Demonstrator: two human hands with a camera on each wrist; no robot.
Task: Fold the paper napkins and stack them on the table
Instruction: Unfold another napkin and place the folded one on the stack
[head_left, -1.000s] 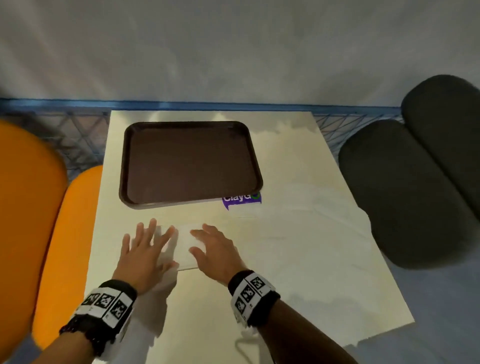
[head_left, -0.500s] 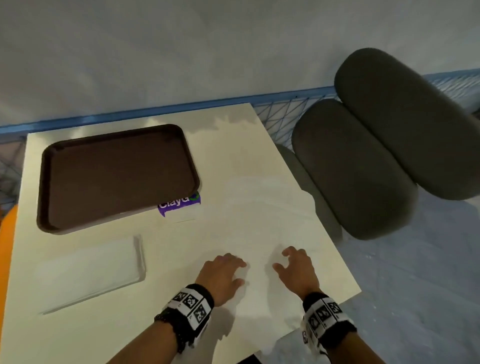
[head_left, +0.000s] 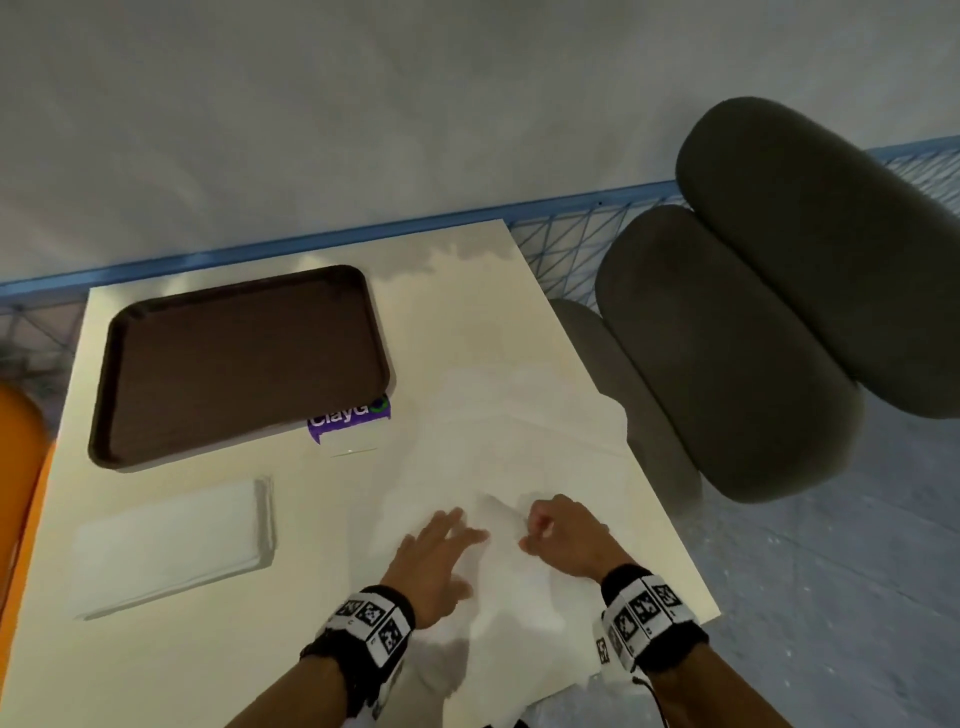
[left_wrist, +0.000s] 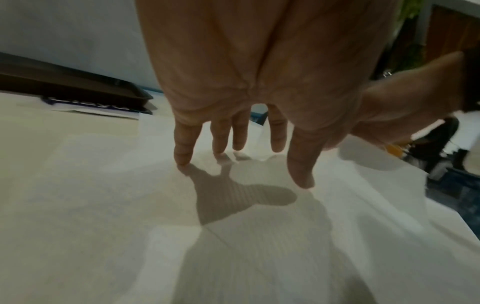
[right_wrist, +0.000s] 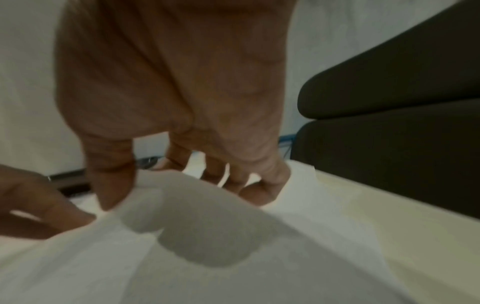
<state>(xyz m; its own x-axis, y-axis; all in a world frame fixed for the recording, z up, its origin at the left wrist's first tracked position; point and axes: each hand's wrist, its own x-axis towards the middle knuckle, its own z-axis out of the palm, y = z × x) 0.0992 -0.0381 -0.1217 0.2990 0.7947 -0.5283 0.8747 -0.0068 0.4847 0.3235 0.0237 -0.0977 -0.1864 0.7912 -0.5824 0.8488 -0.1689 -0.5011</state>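
A stack of folded white napkins (head_left: 171, 540) lies at the table's front left. Unfolded white napkins (head_left: 498, 447) spread over the right half of the table. My left hand (head_left: 441, 540) rests with straight fingers on the top sheet (left_wrist: 233, 205), fingertips (left_wrist: 182, 158) touching the paper. My right hand (head_left: 550, 530) pinches a raised edge of that sheet (right_wrist: 166, 195) between thumb and index finger (right_wrist: 109, 185), lifting it slightly off the pile.
A dark brown tray (head_left: 239, 364) sits at the back left, with a purple-labelled packet (head_left: 348, 421) under its front right corner. Dark grey chair cushions (head_left: 727, 353) stand to the right, an orange seat (head_left: 21, 467) to the left. The table edge (head_left: 675, 525) runs close beside my right hand.
Both hands left the folded stack and moved right to the unfolded napkins. My left hand now lies flatter, and my right hand has pinched up an edge of the top sheet.
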